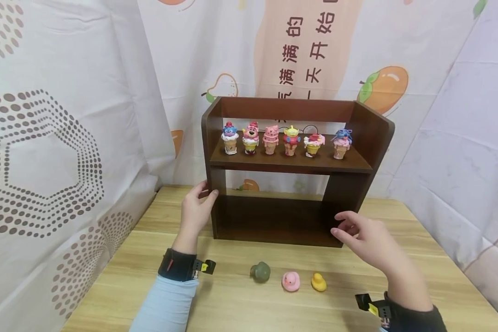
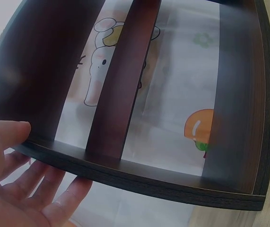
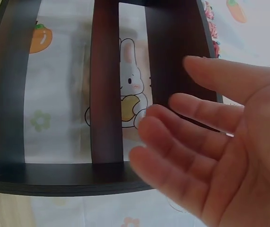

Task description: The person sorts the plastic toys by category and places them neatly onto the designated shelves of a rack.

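A dark brown two-tier wooden shelf [image 1: 292,166] stands on the table. My left hand [image 1: 197,207] is at its left side panel, thumb at the front edge and fingers along the outer face. In the left wrist view, thumb and fingers straddle that panel's edge [image 2: 172,187], gripping it. My right hand [image 1: 367,237] hovers by the right panel's lower front, fingers loosely bent and nothing between them. Six-like rows aside, several ice-cream-cone character figurines [image 1: 270,140] line the upper board. The lower board [image 1: 274,221] bears nothing visible.
In front of the shelf lie a dark green small toy [image 1: 260,272], a pink rubber duck [image 1: 291,281] and a yellow rubber duck [image 1: 318,282] on the wooden table [image 1: 232,309]. Printed cloth [image 1: 435,138] hangs behind and on both sides.
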